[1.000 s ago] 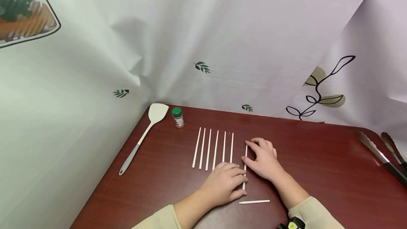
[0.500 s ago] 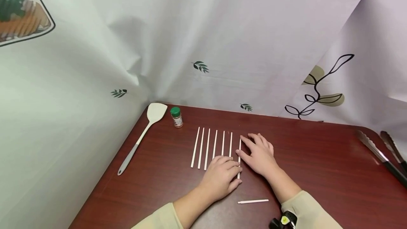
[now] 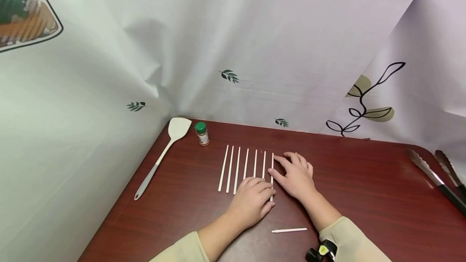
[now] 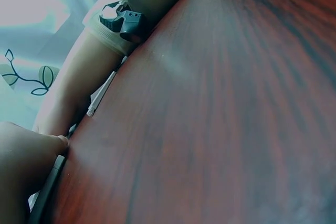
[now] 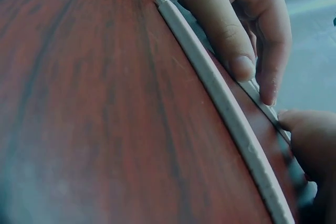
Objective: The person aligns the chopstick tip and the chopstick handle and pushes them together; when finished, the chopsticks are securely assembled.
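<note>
Several thin white sticks (image 3: 238, 169) lie side by side on the dark red table, pointing away from the person. At the right end of this row, both hands touch the last stick (image 3: 272, 177). The left hand (image 3: 253, 202) rests over its near part, fingertips and thumb at the stick, hiding the lower ends of some neighbouring sticks. Along its right side sit the thumb and index fingertip of the right hand (image 3: 296, 178). Closer to the person, another white stick (image 3: 290, 230) with a narrowed end lies crosswise; it looms large in the right wrist view, where this stick (image 5: 220, 98) crosses the foreground.
A white spatula with a grey handle (image 3: 164, 157) lies along the left table edge. Beside it stands a green-capped spice bottle (image 3: 202, 134). Metal tongs with black handles (image 3: 438, 175) lie far right. A patterned white sheet (image 3: 255, 51) hangs behind the table.
Both hands have moved left and slightly away from the person, sliding the last stick toward the row until it lies nearly parallel beside the others. The crosswise stick has stayed put.
</note>
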`<action>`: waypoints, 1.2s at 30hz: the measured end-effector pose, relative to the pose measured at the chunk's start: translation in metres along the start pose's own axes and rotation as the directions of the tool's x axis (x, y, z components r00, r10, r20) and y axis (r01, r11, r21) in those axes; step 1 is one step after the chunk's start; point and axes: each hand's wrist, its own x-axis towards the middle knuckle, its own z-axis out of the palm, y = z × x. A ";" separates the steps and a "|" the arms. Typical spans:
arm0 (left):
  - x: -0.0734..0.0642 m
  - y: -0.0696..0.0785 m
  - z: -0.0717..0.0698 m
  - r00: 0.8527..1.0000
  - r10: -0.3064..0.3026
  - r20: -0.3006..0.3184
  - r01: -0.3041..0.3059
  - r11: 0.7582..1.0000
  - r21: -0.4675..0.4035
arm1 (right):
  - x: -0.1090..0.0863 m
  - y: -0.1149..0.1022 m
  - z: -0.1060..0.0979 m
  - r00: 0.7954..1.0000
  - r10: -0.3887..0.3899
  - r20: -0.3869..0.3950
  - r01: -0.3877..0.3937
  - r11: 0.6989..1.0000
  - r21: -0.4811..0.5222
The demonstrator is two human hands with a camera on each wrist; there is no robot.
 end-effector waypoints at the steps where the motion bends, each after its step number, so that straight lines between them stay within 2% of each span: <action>1: 0.000 0.000 0.000 1.000 -0.002 0.001 0.002 1.000 0.002 | 0.000 0.000 0.000 1.000 0.003 -0.005 -0.003 1.000 0.001; 11: -0.001 -0.001 0.000 1.000 0.004 -0.009 -0.004 1.000 -0.027 | -0.001 0.000 0.000 1.000 0.003 -0.028 -0.003 1.000 0.017; 15: -0.002 -0.001 -0.001 1.000 0.004 -0.023 -0.005 0.999 -0.050 | -0.002 0.001 0.000 0.999 -0.002 -0.044 0.004 0.999 0.054; 21: -0.004 0.000 0.000 0.998 0.013 -0.057 -0.017 0.998 -0.061 | -0.009 0.004 -0.002 0.994 -0.010 -0.111 0.026 0.989 0.144; 28: -0.006 0.000 -0.001 0.991 0.049 -0.127 -0.062 0.993 -0.096 | -0.027 0.004 -0.003 0.977 -0.049 -0.206 0.098 0.967 0.235; 36: -0.011 0.002 -0.008 0.979 0.109 -0.172 -0.128 0.986 -0.108 | -0.055 0.002 -0.004 0.947 -0.144 -0.289 0.224 0.938 0.265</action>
